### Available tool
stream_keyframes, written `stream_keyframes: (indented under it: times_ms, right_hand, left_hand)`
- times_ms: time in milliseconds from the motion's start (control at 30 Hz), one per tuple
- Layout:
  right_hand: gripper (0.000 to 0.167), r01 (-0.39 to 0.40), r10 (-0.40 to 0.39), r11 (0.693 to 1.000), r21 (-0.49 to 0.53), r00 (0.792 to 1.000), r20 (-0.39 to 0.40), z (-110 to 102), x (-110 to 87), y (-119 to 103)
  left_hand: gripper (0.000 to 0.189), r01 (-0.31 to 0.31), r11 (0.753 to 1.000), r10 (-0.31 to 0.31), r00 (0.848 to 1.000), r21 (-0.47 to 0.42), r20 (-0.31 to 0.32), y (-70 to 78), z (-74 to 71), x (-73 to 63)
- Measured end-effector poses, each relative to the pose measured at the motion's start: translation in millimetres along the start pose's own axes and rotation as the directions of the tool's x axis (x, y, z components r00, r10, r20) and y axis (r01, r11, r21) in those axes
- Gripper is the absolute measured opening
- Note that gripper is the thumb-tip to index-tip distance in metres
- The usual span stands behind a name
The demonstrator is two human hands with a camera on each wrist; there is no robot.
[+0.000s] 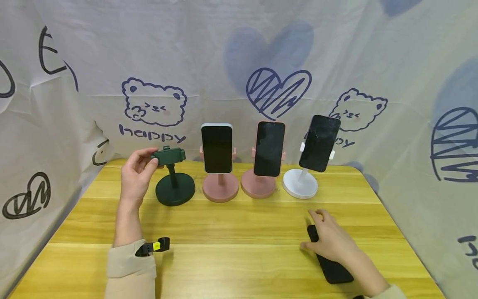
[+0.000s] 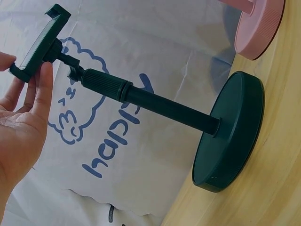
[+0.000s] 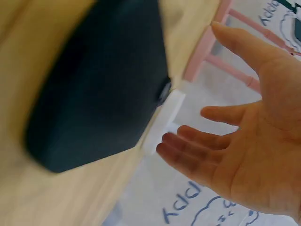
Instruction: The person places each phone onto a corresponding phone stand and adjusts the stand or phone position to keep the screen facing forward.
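Note:
My left hand [image 1: 135, 179] pinches the left end of the clamp [image 1: 170, 156] on a dark green phone stand [image 1: 175, 192]. In the left wrist view the thumb and fingertips lie around the lower end of this clamp [image 2: 41, 44], which has no phone in it; the stand's round base [image 2: 230, 134] rests on the table. Over a black phone [image 1: 335, 270] lying on the table at the front right is my right hand [image 1: 332, 240], its fingers spread and partly covering it. The right wrist view shows a gap between the fingers and the phone [image 3: 101, 89].
Right of the green stand, two pink stands [image 1: 220, 189] [image 1: 258, 185] and a white stand [image 1: 300, 185] stand in a row, each with a phone in its clamp. A printed cloth [image 1: 209, 54] hangs close behind the wooden table [image 1: 224, 241].

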State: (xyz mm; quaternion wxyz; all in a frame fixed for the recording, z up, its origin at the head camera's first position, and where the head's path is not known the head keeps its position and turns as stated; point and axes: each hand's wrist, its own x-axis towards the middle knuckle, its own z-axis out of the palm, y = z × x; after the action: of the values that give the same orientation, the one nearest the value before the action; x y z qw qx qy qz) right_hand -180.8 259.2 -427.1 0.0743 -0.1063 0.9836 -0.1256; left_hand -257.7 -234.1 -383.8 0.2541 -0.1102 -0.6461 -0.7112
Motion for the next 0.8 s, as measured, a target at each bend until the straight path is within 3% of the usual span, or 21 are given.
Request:
stream_keyframes:
  times_ms: [200, 333, 600, 800]
  right_hand:
    - [0.113, -0.096, 0.105, 0.993, -0.073, 0.985, 0.140, 3.6, -5.1, 21.6]
    - [0.112, -0.138, 0.152, 0.987, -0.087, 0.971, 0.183, 3.8, -5.7, 28.5]
    - [0.097, -0.142, 0.151, 0.988, -0.061, 0.973, 0.176, 3.0, 0.3, 27.7]
    - [0.096, -0.095, 0.099, 0.994, -0.045, 0.989, 0.107, 6.0, -0.6, 22.3]
  left_hand:
    - [0.029, -0.005, 1.000, 0.005, 1.000, -0.003, 0.000, -0.4, 0.0, 0.4]
    - [0.029, 0.000, 1.000, 0.000, 1.000, -0.019, 0.002, -0.4, -0.6, 0.2]
    - [0.029, -0.004, 1.000, 0.004, 1.000, -0.016, 0.004, -1.2, -2.1, -0.3]
    - [0.030, -0.005, 1.000, 0.006, 1.000, -0.023, 0.008, -1.9, -1.0, 0.1]
